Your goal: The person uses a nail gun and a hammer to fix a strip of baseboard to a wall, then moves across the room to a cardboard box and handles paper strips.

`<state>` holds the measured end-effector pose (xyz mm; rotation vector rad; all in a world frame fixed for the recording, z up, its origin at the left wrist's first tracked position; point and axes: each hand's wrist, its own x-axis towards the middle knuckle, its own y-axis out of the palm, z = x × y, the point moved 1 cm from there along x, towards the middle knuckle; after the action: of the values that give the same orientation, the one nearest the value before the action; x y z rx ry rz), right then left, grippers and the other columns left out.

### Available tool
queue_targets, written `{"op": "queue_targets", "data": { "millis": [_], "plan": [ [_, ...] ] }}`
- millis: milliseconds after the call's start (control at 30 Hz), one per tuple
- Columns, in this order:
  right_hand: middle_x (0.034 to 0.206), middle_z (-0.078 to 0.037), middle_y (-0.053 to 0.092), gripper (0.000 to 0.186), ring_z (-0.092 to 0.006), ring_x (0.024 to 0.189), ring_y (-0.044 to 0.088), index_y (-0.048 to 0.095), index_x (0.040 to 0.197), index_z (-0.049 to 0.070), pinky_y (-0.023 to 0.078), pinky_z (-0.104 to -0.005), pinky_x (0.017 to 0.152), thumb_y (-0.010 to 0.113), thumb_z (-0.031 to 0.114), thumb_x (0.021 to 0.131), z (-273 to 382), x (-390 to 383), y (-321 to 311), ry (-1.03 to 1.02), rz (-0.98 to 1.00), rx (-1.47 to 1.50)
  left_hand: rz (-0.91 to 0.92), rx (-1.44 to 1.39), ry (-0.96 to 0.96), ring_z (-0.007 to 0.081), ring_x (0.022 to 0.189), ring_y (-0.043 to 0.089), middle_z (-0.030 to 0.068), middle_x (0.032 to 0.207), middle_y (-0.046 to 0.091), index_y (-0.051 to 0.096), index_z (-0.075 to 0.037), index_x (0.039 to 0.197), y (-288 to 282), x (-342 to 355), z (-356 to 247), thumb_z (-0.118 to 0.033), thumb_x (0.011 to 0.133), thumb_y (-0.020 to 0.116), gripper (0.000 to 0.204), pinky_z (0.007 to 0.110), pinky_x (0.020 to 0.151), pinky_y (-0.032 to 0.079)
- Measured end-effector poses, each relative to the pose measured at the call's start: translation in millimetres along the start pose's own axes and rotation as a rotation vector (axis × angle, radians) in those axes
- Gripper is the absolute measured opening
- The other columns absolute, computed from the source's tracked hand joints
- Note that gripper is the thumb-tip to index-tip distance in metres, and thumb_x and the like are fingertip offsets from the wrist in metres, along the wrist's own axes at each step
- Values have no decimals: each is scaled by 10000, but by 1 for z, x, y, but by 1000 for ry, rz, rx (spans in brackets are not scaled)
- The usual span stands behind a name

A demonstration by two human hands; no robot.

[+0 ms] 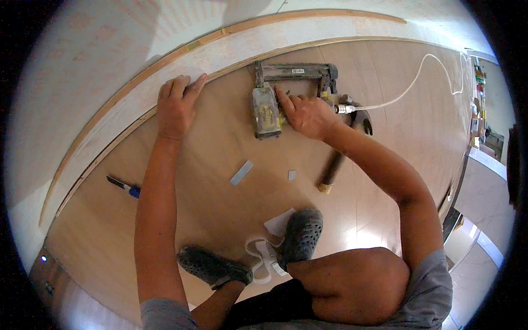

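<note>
My left hand (177, 102) rests on the long pale skirting strip (128, 111) along the wall, fingertips against it, fingers partly spread and slightly bent. My right hand (312, 117) is on the handle of a grey, worn nail gun (267, 111) lying on the floor, index finger stretched toward its head; a white air hose (380, 104) runs from its fitting. A claw hammer (330, 170) lies partly under my right forearm. A blue utility knife (131, 190) lies left of my left forearm. Two small grey pieces (241, 172) lie on the floor.
The wood-look floor (366, 154) meets a papered wall (99, 49). My feet in dark clogs (302, 234) are near the bottom, by white scraps (261, 256). Stacked supplies (478, 121) and pale panels (484, 184) stand at the right edge.
</note>
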<state>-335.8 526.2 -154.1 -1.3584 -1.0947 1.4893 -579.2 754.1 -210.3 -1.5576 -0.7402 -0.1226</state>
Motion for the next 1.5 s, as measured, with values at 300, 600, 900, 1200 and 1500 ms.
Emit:
{"op": "queue_targets", "data": {
  "millis": [300,600,900,1200,1500],
  "plan": [
    [864,-212,689,605,-319,763,695,373,1424,-167,563,-413,656,447,146,911,-5,2,-3,-15,43,-14,42,-8,-32,288,997,586,81,1090,612,695,-243,1291,-5,-3,-2,26,789,630,574,423,903,488],
    [829,-217,692,577,-327,762,704,404,1386,-177,566,-416,655,448,143,908,-8,3,8,5,54,-41,49,-4,-38,272,1014,587,59,1096,616,699,-256,1282,-2,-7,-1,7,813,624,543,416,905,485],
    [847,-223,691,572,-360,753,700,420,1379,-174,563,-441,654,451,152,910,-6,3,5,7,27,-21,50,-6,-42,279,986,585,63,1085,606,700,-259,1277,-1,-10,1,35,784,626,579,428,884,488],
    [919,-245,699,592,-376,792,703,373,1425,-146,575,-452,690,443,156,922,-11,2,9,77,100,-9,4,0,-28,266,974,586,58,1072,603,704,-242,1272,6,-30,15,42,797,631,558,414,876,482],
    [912,-216,692,547,-325,765,710,439,1363,-164,570,-412,666,457,132,904,-10,2,22,33,78,-33,51,-23,-21,270,1002,587,71,1105,601,696,-210,1289,-3,-38,17,44,788,630,566,407,909,471]
  ]
}}
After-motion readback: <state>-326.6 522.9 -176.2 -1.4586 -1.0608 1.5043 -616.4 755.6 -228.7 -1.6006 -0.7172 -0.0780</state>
